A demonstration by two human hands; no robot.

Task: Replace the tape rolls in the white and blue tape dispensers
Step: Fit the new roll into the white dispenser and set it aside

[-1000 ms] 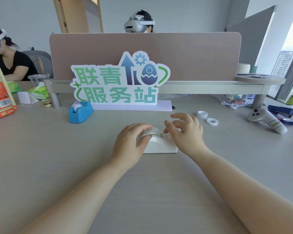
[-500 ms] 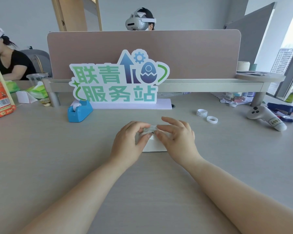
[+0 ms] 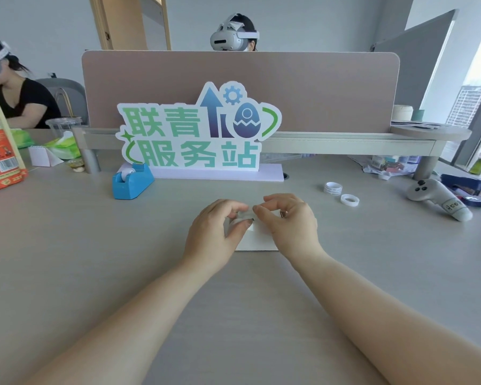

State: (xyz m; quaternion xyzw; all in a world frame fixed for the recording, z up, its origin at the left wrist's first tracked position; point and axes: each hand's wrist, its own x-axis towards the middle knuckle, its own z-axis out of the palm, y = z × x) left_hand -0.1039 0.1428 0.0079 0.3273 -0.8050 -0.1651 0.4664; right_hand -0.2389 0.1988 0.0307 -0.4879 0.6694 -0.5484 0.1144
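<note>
Both hands pinching at the tape roll on the white dispenser, mid-surface.

Left hand (image 3: 214,232) and right hand (image 3: 289,223) curled over the white tape dispenser (image 3: 257,240) at the middle of the surface (image 3: 95,273), fingers (image 3: 240,225) nearly closed on the small clear tape roll (image 3: 245,215) seated on top; how firmly pinched, cannot tell. Probably light and stiff at the core, slick and sticky at the tape face, so best taken by the flat sides of the ring, with the weighty-looking base held down. Blue tape dispenser (image 3: 132,182) well apart toward the far left, just before the sign (image 3: 197,134). Spare tape rolls (image 3: 333,188) and (image 3: 350,200) near the far right, beside a controller (image 3: 439,197). Smooth, pale, matt top with plenty of bare room toward the near edge; clutter only along the far edge and both far corners.
</note>
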